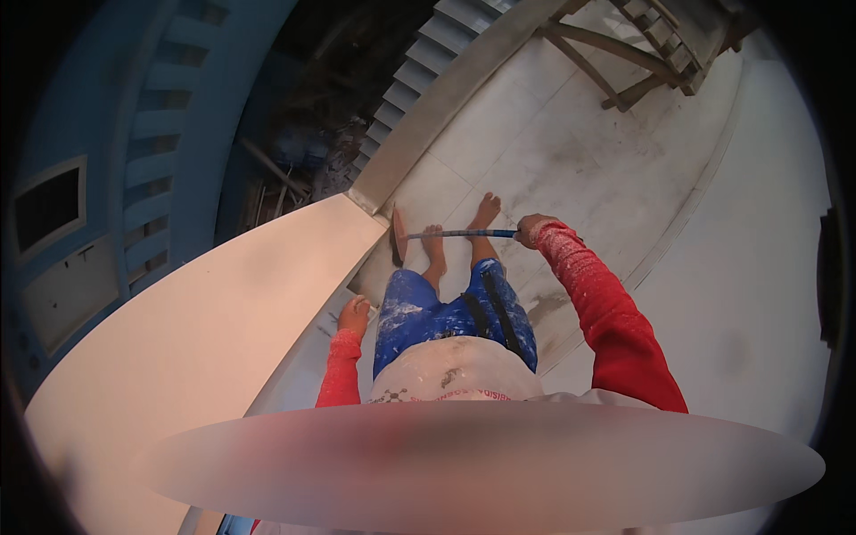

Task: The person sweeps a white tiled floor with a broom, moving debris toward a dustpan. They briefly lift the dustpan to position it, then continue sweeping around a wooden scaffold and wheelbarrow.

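Beside the pale half-wall (223,294), the left hand (354,315) is held, its finger state impossible to tell. Near the half-wall's far corner, the head of a flat-headed pole tool (459,234) is seen edge-on, its handle wrapped by partly hidden fingers of the right hand (532,230). Right of the half-wall, open tiled floor (571,165) is seen.

A wooden trestle (637,53) and dusty floor (553,169) suggest a building site

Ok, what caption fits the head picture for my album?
Right hand holding a blue-handled tool, left hand near a pale wall.
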The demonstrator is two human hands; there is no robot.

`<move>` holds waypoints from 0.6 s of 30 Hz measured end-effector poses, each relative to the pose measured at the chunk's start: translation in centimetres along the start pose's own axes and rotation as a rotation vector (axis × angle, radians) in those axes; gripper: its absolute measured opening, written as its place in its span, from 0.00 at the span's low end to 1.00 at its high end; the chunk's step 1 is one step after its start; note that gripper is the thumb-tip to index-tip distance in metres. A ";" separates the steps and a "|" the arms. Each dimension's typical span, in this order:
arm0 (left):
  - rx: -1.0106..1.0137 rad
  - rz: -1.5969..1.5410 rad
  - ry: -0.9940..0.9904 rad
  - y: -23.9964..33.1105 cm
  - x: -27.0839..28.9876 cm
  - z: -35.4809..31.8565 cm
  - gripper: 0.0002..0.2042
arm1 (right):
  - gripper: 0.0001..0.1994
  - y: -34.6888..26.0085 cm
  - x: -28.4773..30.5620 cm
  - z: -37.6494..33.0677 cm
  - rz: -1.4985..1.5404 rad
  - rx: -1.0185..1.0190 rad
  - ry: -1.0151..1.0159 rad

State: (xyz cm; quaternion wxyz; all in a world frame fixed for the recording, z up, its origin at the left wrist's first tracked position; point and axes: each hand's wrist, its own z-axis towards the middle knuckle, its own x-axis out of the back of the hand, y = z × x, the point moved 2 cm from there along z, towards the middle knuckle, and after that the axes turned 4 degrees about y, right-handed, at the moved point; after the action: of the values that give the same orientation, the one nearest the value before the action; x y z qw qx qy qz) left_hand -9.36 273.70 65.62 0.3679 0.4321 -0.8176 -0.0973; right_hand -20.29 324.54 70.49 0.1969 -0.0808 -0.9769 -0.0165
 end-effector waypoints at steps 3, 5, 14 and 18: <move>0.087 -0.027 0.019 5.2 1.1 -2.0 0.21 | 0.19 -2.4 4.3 4.2 -0.013 0.024 0.086; 0.089 -0.045 0.059 7.3 1.6 -2.9 0.21 | 0.19 0.6 6.0 7.5 -0.009 0.032 0.076; 0.516 -0.100 0.137 5.3 -0.6 -9.6 0.23 | 0.19 28.0 9.1 1.5 0.259 -0.429 0.292; 0.628 -0.005 0.106 5.5 -1.0 -11.6 0.23 | 0.18 26.3 10.2 -5.0 0.200 -0.383 0.341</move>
State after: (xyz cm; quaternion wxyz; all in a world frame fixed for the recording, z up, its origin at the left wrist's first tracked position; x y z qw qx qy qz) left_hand -4.54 279.71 75.99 0.2584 0.5311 -0.7863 0.1815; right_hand -23.33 351.72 79.09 0.3403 -0.2086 -0.8959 -0.1950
